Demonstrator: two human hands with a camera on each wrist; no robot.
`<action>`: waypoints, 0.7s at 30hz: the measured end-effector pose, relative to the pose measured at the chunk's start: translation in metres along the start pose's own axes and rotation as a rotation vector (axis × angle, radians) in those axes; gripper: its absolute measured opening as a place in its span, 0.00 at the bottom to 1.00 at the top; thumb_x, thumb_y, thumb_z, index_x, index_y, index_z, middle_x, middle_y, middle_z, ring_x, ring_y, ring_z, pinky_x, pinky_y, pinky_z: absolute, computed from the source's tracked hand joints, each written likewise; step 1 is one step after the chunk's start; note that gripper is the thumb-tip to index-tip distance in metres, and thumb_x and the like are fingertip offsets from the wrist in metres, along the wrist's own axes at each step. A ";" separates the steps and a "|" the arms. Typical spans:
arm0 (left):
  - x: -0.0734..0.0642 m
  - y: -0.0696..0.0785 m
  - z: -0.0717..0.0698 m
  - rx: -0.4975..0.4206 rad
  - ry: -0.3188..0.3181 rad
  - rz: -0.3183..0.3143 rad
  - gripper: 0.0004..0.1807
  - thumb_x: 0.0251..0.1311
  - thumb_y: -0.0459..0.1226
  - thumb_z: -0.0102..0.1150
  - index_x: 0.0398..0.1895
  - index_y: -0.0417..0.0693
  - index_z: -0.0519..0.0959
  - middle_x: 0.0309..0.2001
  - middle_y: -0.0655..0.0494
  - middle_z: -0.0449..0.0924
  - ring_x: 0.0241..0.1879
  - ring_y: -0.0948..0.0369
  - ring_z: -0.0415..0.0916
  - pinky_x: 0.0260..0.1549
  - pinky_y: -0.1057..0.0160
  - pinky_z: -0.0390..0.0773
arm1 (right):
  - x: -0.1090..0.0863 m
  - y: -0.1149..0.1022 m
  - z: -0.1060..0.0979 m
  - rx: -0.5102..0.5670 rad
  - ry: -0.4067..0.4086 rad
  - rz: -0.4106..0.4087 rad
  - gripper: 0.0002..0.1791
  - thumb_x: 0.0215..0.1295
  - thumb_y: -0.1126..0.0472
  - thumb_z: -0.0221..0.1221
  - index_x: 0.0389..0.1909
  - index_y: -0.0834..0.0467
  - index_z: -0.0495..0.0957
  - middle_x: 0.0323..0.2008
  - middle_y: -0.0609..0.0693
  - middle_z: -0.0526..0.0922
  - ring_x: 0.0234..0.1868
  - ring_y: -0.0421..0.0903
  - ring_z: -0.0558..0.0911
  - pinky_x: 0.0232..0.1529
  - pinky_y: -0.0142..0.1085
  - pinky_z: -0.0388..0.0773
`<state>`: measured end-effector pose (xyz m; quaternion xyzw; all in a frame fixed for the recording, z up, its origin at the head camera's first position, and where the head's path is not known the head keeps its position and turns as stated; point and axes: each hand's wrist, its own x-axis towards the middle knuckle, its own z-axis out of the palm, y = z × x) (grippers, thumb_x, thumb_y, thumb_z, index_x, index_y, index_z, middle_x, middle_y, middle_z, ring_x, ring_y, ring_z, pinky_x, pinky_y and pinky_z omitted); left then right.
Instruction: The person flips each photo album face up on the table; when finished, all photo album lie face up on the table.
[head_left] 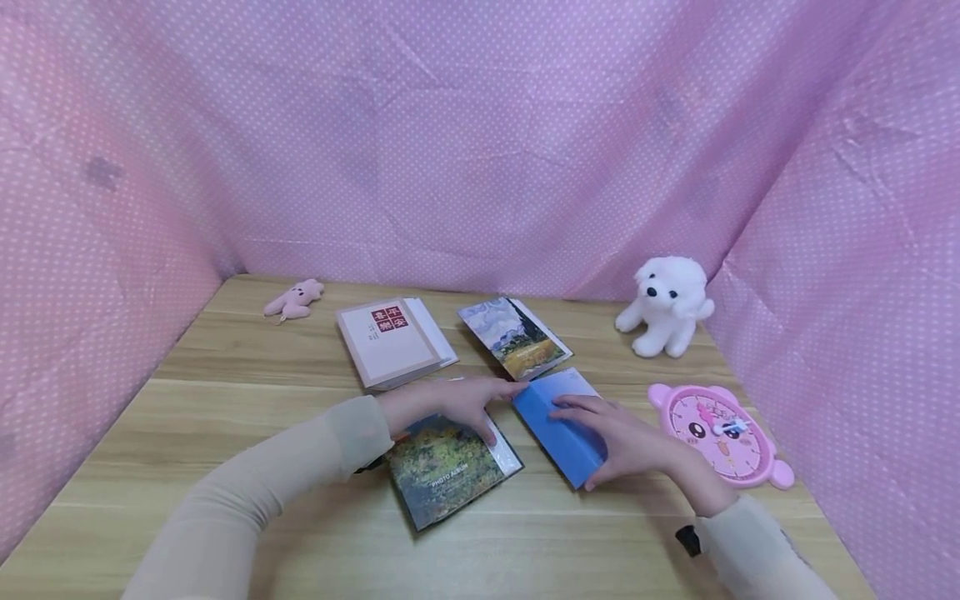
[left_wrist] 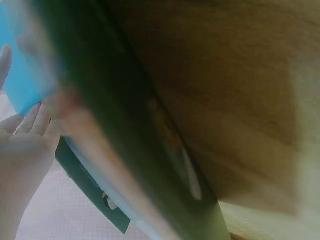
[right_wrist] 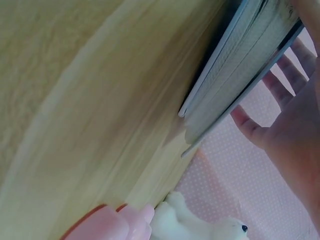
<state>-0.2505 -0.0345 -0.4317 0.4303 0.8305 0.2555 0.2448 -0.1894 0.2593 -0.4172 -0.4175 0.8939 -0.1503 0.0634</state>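
Observation:
A blue photo album (head_left: 558, 429) lies on the table in front of me. My right hand (head_left: 622, 437) spreads over its cover, thumb at the near corner; in the right wrist view the fingers (right_wrist: 277, 85) lie along the cover, with pages between the covers. My left hand (head_left: 468, 404) reaches across the green landscape photo album (head_left: 446, 475), its fingertips at the blue album's upper left corner. In the left wrist view, straight fingers (left_wrist: 37, 120) meet the blue cover, while the green album's edge (left_wrist: 115, 120) fills much of the picture.
Behind lie a cream album (head_left: 393, 346) with red characters and an album with a painted wheat field (head_left: 517, 337). A pink clock (head_left: 720, 437) lies to the right, below a white plush dog (head_left: 663, 308). A small pink plush (head_left: 296, 300) rests at the back left.

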 end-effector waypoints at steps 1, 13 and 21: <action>0.000 0.000 0.001 0.012 -0.005 -0.012 0.58 0.46 0.44 0.73 0.75 0.54 0.45 0.71 0.54 0.56 0.69 0.60 0.57 0.65 0.63 0.63 | 0.001 0.000 0.001 -0.008 -0.005 0.001 0.56 0.32 0.35 0.73 0.67 0.44 0.63 0.69 0.49 0.60 0.66 0.52 0.63 0.56 0.55 0.65; -0.005 -0.005 0.004 0.084 -0.005 -0.011 0.58 0.46 0.50 0.72 0.75 0.54 0.45 0.71 0.53 0.57 0.70 0.59 0.55 0.67 0.60 0.59 | 0.004 -0.002 0.008 -0.062 -0.048 0.028 0.57 0.34 0.33 0.72 0.69 0.43 0.60 0.70 0.48 0.60 0.68 0.53 0.60 0.57 0.62 0.63; -0.013 -0.003 0.003 0.083 0.041 -0.011 0.52 0.53 0.51 0.66 0.75 0.50 0.46 0.71 0.52 0.57 0.70 0.56 0.55 0.67 0.57 0.60 | 0.005 -0.004 -0.003 0.024 -0.034 0.000 0.55 0.37 0.37 0.72 0.69 0.49 0.61 0.70 0.51 0.60 0.68 0.55 0.61 0.59 0.58 0.65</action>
